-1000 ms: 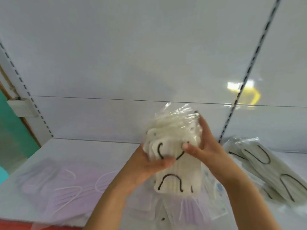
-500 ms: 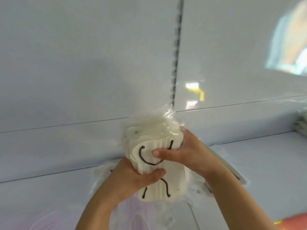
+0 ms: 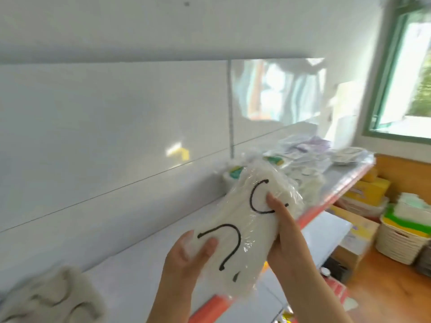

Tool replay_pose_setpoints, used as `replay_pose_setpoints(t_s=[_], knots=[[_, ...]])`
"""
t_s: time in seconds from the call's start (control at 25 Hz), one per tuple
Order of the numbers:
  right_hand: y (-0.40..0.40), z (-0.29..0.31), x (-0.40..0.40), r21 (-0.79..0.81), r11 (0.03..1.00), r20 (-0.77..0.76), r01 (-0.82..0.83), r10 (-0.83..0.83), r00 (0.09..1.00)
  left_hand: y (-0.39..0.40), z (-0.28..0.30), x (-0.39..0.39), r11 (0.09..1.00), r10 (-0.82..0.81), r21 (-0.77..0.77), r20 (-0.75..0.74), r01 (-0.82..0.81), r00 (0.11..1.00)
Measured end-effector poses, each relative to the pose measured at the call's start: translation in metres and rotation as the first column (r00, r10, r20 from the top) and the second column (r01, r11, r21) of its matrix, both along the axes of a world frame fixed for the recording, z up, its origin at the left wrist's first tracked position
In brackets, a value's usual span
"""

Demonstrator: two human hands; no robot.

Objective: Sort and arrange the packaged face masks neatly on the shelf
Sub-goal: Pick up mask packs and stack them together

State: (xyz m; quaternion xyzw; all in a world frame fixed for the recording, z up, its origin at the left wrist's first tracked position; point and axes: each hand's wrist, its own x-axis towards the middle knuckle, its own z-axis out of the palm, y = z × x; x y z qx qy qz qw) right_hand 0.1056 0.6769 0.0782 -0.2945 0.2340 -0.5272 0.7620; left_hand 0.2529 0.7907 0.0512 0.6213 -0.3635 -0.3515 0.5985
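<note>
A clear plastic pack of white face masks with black ear loops point(image 3: 247, 231) is held above the white shelf point(image 3: 140, 259), tilted with its top toward the upper right. My left hand point(image 3: 186, 257) grips its lower left end, thumb on the front. My right hand point(image 3: 286, 238) grips its right side, thumb pressed on the front near the upper loop. Another pack of white masks with dark loops point(image 3: 53, 299) lies blurred on the shelf at the lower left. Several more mask packs point(image 3: 310, 157) lie piled on the shelf's far right end.
The shelf has an orange-red front edge point(image 3: 326, 206) and a white back panel point(image 3: 116, 124). Below on the right are yellow boxes point(image 3: 370, 190), a white woven basket point(image 3: 403, 241) and a wooden floor. A green-framed window point(image 3: 401, 73) is at the upper right.
The view has swung to the right, bringing the shelf's right end, window and floor into sight. The pack has tilted from upright to slanting right, both hands still holding it.
</note>
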Motion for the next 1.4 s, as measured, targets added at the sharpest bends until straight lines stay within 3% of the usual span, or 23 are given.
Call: replay_pose_setpoints(t_s=[0.08, 0.12, 0.2, 0.44, 0.56, 0.64, 0.8, 0.96, 1.08, 1.2, 1.32, 1.4], knots=[[-0.034, -0.004, -0.044, 0.048, 0.996, 0.054, 0.076, -0.078, 0.995, -0.044, -0.002, -0.051, 0.993, -0.113, -0.002, -0.224, 0.115, 0.968], [-0.05, -0.007, -0.063, 0.06, 0.994, 0.07, 0.096, -0.1, 0.993, -0.067, -0.003, -0.072, 0.983, -0.178, -0.012, -0.264, 0.181, 0.948], [-0.081, -0.015, -0.094, 0.047, 0.992, 0.087, 0.118, -0.121, 0.989, -0.114, -0.004, -0.104, 0.962, -0.272, -0.051, -0.268, 0.268, 0.924], [-0.192, -0.042, -0.16, -0.118, 0.991, -0.048, 0.056, -0.062, 0.997, -0.231, -0.025, -0.123, 0.985, -0.17, -0.055, -0.255, 0.161, 0.952], [-0.262, -0.045, -0.189, -0.158, 0.984, -0.169, 0.087, -0.114, 0.979, -0.284, -0.026, -0.12, 0.994, -0.108, -0.049, -0.14, 0.103, 0.984], [-0.304, -0.039, -0.205, -0.204, 0.976, -0.338, 0.081, -0.148, 0.929, -0.319, -0.02, -0.117, 0.994, -0.104, -0.016, -0.002, 0.104, 0.995], [-0.378, -0.02, -0.229, -0.282, 0.926, -0.565, -0.249, 0.05, 0.824, -0.376, -0.011, -0.126, 0.98, -0.198, 0.01, 0.094, 0.198, 0.976], [-0.444, -0.008, -0.226, -0.311, 0.872, -0.648, -0.378, 0.096, 0.755, -0.419, -0.007, -0.14, 0.996, -0.083, 0.03, 0.064, 0.081, 0.995], [-0.5, -0.003, -0.2, -0.347, 0.83, -0.688, -0.436, 0.09, 0.72, -0.439, -0.002, -0.137, 0.993, 0.115, 0.023, 0.053, -0.116, 0.992], [-0.54, -0.002, -0.168, -0.389, 0.719, -0.593, -0.576, 0.282, 0.754, -0.447, 0.009, -0.15, 0.933, 0.358, -0.075, 0.057, -0.353, 0.932], [-0.55, -0.007, -0.147, -0.34, 0.599, -0.582, -0.725, 0.472, 0.662, -0.451, 0.017, -0.169, 0.877, 0.478, -0.006, 0.122, -0.481, 0.87], [-0.556, -0.014, -0.145, -0.316, 0.588, -0.602, -0.745, 0.482, 0.636, -0.45, 0.012, -0.178, 0.845, 0.528, 0.038, 0.095, -0.533, 0.844]])
